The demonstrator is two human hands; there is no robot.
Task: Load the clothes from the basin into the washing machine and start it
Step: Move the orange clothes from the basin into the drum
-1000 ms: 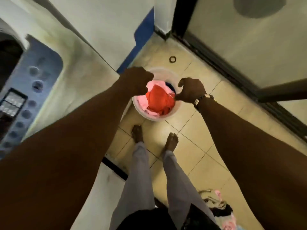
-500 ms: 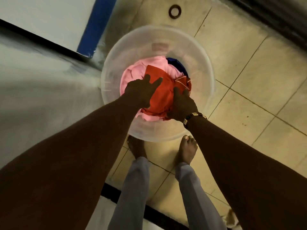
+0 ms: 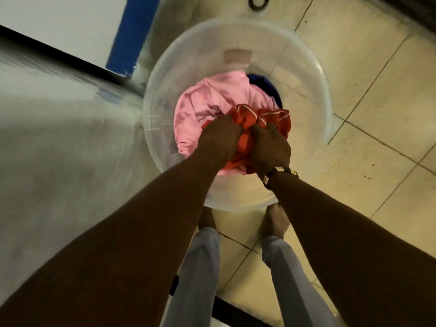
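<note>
A clear plastic basin stands on the tiled floor in front of my feet. Inside lie a pink garment, a red garment with pale trim bunched on top, and a dark blue piece at the far side. My left hand and my right hand, with a watch on its wrist, are both down in the basin, fingers closed into the red garment side by side. The washing machine's pale side fills the left of the view; its opening and controls are out of sight.
A blue-and-white wall edge stands just behind the basin on the left. A dark ring lies on the floor beyond the basin. My bare feet touch the basin's near rim. Beige tiled floor spreads to the right.
My hands went from hovering over the basin to pressing on the clothes, and now both fists have closed on the red garment and bunched it up. The view has dropped closer.
</note>
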